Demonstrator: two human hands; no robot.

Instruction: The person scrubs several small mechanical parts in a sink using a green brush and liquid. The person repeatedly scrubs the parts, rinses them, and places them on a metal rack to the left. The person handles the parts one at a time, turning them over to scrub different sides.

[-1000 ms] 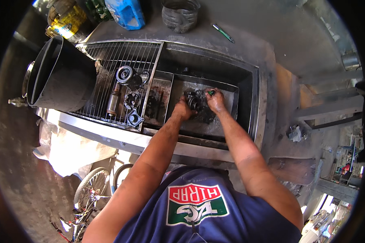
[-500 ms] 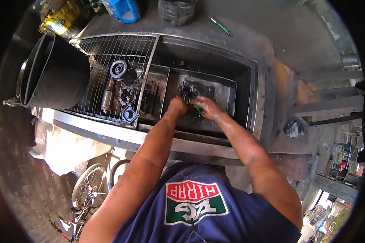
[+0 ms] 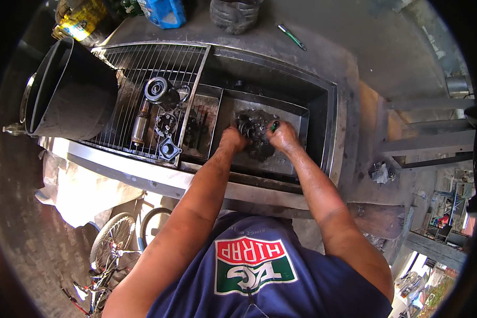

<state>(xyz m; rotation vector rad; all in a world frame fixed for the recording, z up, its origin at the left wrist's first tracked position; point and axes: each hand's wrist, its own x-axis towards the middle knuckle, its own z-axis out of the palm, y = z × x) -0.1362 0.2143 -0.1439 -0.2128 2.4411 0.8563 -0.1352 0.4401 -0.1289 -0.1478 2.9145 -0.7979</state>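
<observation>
My left hand (image 3: 234,140) is closed around a dark, round metal part (image 3: 245,125) low in the metal wash basin (image 3: 294,108); wet, dark liquid spreads about it. Just right of that part, my right hand (image 3: 284,137) grips a slim tool with a green handle (image 3: 275,126); its working end is hidden or too blurred to make out. On the wire rack (image 3: 138,59) to the left lie a cylindrical motor housing (image 3: 159,91), a copper-and-steel armature (image 3: 140,129), a ring-shaped part (image 3: 165,123) and a grey end cover (image 3: 168,149).
A large black bucket (image 3: 79,93) leans at the rack's left end. Behind the basin are a blue container (image 3: 165,11), a cut-down dark plastic bottle (image 3: 233,16) and a green pen-like tool (image 3: 291,37). Below left stands a bicycle (image 3: 111,244).
My right hand has moved right, away from the dark part, with the green-handled tool still in it. My left hand has stayed almost in place.
</observation>
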